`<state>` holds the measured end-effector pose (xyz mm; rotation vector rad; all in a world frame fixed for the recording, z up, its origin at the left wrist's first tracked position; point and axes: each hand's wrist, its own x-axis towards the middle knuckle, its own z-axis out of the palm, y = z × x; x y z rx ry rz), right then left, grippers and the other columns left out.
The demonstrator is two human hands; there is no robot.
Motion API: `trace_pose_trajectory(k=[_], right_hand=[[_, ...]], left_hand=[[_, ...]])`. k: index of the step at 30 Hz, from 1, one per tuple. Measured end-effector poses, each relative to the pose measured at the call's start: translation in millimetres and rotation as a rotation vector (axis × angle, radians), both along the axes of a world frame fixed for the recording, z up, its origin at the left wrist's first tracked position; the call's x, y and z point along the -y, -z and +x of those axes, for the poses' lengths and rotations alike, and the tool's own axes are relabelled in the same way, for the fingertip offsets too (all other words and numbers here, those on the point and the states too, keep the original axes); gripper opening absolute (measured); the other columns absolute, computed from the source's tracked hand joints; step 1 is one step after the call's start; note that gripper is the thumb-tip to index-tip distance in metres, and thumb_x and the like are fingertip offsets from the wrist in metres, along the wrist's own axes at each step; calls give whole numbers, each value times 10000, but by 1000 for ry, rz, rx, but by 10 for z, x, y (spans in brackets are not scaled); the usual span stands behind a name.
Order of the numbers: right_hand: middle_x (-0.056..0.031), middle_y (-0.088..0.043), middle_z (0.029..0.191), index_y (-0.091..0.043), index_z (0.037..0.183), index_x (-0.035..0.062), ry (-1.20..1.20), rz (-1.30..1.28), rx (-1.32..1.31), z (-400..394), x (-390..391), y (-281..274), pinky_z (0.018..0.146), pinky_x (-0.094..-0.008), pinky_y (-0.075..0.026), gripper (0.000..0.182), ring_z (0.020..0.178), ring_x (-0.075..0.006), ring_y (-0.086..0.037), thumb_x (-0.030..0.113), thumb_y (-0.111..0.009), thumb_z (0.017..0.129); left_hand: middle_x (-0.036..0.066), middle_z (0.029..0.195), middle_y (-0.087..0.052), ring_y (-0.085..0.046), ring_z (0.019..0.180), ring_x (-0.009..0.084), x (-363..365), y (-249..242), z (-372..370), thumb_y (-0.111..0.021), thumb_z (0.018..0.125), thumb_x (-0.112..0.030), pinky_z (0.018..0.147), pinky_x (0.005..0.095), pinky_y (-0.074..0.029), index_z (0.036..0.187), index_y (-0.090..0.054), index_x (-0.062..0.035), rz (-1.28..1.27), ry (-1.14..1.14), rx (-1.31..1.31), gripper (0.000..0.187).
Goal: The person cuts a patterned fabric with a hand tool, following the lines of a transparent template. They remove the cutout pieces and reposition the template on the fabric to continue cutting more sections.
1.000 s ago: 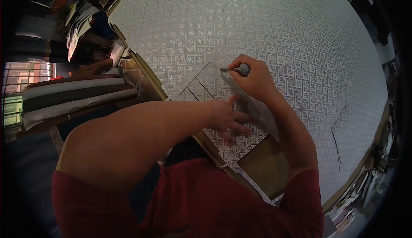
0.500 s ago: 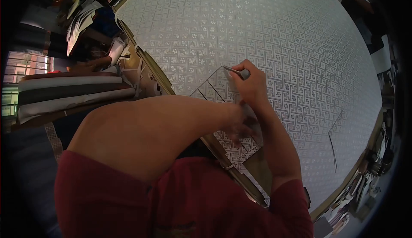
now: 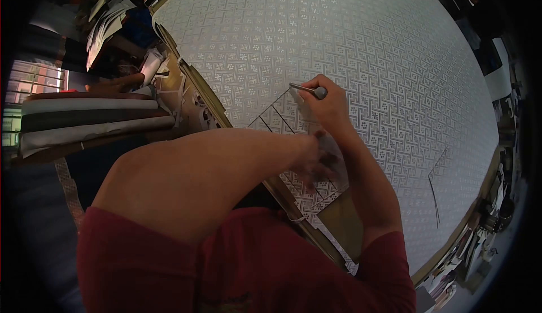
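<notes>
My right hand [image 3: 329,101] is closed round a short metal pen-like tool [image 3: 309,89] with a rounded dark end. Its tip touches pale patterned fabric [image 3: 372,81] at the upper end of a thin dark line. Other dark lines run across the cloth just left of this hand. Below it, my left hand [image 3: 320,166] rests low over the fabric, partly behind my forearm. Its fingers look spread but are blurred and dim. Whatever lies under the palm is hidden.
A bent dark line [image 3: 432,183] marks the fabric at right. Stacked cloth rolls [image 3: 93,118] lie at left, with papers [image 3: 107,33] above them. Small items [image 3: 488,222] crowd the table's right edge. A dark brown patch [image 3: 341,222] shows beside the cut-off fabric edge near my body.
My right hand and the tool have shifted slightly to the left, and the tool lies at a flatter angle. My left hand stays in nearly the same place.
</notes>
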<state>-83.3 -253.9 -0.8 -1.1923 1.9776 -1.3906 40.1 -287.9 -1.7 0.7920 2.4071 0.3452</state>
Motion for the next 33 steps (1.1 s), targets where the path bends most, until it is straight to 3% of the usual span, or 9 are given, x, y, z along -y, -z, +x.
trace_pose_trajectory(k=[6, 8, 11, 18, 21, 23, 26, 29, 33], right_hand=[[-63, -762, 844, -758, 928, 26, -533, 161, 116, -718, 463, -148, 710, -305, -560, 158, 785, -155, -715, 60, -837, 796], [-54, -762, 845, -756, 924, 24, -665, 259, 141, -855, 718, -302, 703, -301, -560, 162, 777, -146, -709, 47, -838, 786], [-35, -757, 849, -747, 905, 24, -869, 436, 90, -871, 1000, -541, 713, -295, -552, 167, 783, -126, -697, 28, -843, 769], [-33, -773, 899, -726, 872, 46, -1173, 330, 72, -684, 1253, -248, 768, -342, -555, 181, 845, -169, -723, 27, -853, 743], [-57, -774, 902, -727, 897, 54, -1272, 286, 80, -181, 1253, -191, 770, -365, -552, 148, 874, -206, -738, 50, -818, 781], [-66, -772, 901, -729, 908, 60, -1287, 281, 89, 219, 1195, -241, 768, -375, -552, 137, 874, -220, -741, 58, -805, 794], [-72, -769, 893, -737, 930, 78, -1340, 167, -158, 438, 1114, -355, 764, -399, -551, 121, 867, -250, -739, 63, -777, 818], [-76, -774, 905, -756, 984, 96, -1305, 125, -85, 309, 1020, -343, 789, -403, -564, 156, 876, -260, -739, 77, -794, 833], [-90, -790, 983, -785, 1066, 115, -753, -171, 74, -117, 763, -438, 793, -378, -571, 200, 883, -274, -751, 155, -811, 872]], left_hand=[[24, 1760, -129, -199, 1598, 247, -6, 170, 31, -384, 950, -787, 1193, 772, -82, 1628, -228, -489, -29, 49, 116, 756], [-21, 1771, 23, -41, 1622, 276, -2, 836, 271, -641, 909, -654, 1171, 801, -139, 1626, -187, -515, 94, 165, -613, 861], [-54, 1752, 163, 114, 1610, 336, 51, -608, -195, -927, 715, -406, 1147, 804, -229, 1620, -137, -543, -418, 707, -26, 1209], [-51, 1738, 221, 144, 1599, 379, 40, -512, -217, -1042, 466, -240, 1106, 800, -315, 1608, -118, -564, -357, 661, 23, 1505], [-41, 1748, 188, 131, 1606, 360, -38, -286, -118, -934, 699, -415, 1127, 818, -249, 1623, -90, -541, -361, 689, 62, 1258], [-28, 1767, 81, 103, 1617, 332, -149, 213, 73, -629, 925, -640, 1150, 828, -132, 1642, -108, -496, -182, 334, 44, 898], [-7, 1770, -37, 52, 1627, 288, -115, 132, -35, -318, 1004, -738, 1150, 831, -21, 1650, -153, -466, -25, 92, 239, 720], [5, 1762, -113, -30, 1629, 269, -77, 61, -55, -372, 1005, -729, 1151, 827, 13, 1643, -192, -472, -3, 62, 228, 712], [14, 1762, -117, -123, 1620, 244, 11, -177, -170, -381, 1003, -731, 1193, 782, -13, 1644, -187, -472, -30, 182, 249, 718]])
